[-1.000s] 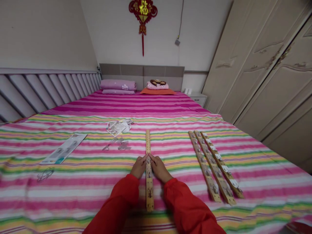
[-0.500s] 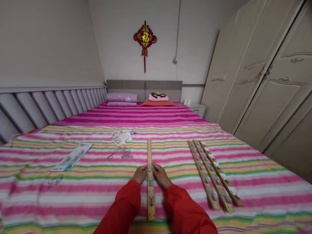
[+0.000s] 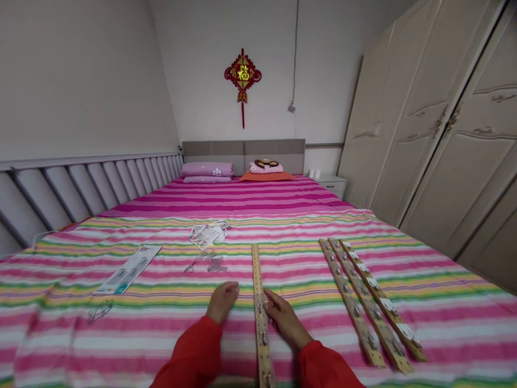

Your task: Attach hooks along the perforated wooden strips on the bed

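Note:
A long narrow wooden strip [image 3: 262, 323] lies lengthwise on the bed in front of me, with a row of small holes and several metal clips along its nearer part. To its left is my left hand [image 3: 223, 302], apart from the wood, its fingers curled together; whatever they may hold is hidden. My right hand [image 3: 285, 319] is at the strip's right edge beside a clip. Its index finger and thumb point at the wood with a gap between them, while the other fingers curl below. Several similar clips are fixed to the wooden strips [image 3: 357, 302] lying on the right.
A long clear packet [image 3: 128, 269] lies on the left, with thin wire-like pieces [image 3: 100, 311] below it. Crumpled clear packaging [image 3: 210, 233] and grey scraps [image 3: 216, 262] lie beyond my left hand. The striped sheet [image 3: 169, 334] has folds. A slatted rail [image 3: 84, 186] borders the left.
My left hand has let go of the wooden strip and moved left. My right hand stays by its right edge. The whole view has shifted slightly, and the strip appears a little tilted.

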### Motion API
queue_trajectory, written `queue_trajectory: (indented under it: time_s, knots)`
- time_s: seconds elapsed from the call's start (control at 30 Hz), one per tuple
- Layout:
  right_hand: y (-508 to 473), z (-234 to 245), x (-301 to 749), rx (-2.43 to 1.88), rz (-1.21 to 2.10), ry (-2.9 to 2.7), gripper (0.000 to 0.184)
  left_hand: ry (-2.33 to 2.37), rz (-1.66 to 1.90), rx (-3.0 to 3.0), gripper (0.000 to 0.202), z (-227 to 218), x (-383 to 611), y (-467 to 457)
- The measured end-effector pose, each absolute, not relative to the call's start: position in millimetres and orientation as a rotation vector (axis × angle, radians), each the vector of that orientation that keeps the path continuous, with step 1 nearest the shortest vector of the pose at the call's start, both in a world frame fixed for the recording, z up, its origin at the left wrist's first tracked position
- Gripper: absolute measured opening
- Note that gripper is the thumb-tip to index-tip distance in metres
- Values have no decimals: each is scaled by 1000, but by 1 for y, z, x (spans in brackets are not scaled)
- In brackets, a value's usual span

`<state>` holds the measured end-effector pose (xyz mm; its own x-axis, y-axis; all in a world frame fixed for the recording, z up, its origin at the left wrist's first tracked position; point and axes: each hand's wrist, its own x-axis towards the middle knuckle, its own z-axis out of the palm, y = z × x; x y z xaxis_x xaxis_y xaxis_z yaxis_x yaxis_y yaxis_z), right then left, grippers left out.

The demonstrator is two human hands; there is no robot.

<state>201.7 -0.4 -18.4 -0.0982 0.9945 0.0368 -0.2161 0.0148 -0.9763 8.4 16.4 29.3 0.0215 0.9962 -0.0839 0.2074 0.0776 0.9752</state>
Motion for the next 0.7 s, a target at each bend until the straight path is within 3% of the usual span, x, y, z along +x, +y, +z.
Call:
queue_trajectory:
  time_s: [0.17,0.3,0.43,0.57,0.7]
  knots:
    - [2,-18,202,-1020,1434,-970,66,1782,1451,1592,26,31,-25,61]
    - [1,-14,201,-1008,1429,-901,65,2022,1387,1895,34,26,-31,79]
    - [0,-12,200,-1002,1436,-886,60,2088,1230,2055,24,29,-34,89]
    - [0,-12,200,-995,1440,-872,58,2007,1360,1851,20,42,-40,92]
    - [0,-10,201,-970,1447,-862,57,1665,1594,1251,27,59,-32,74]
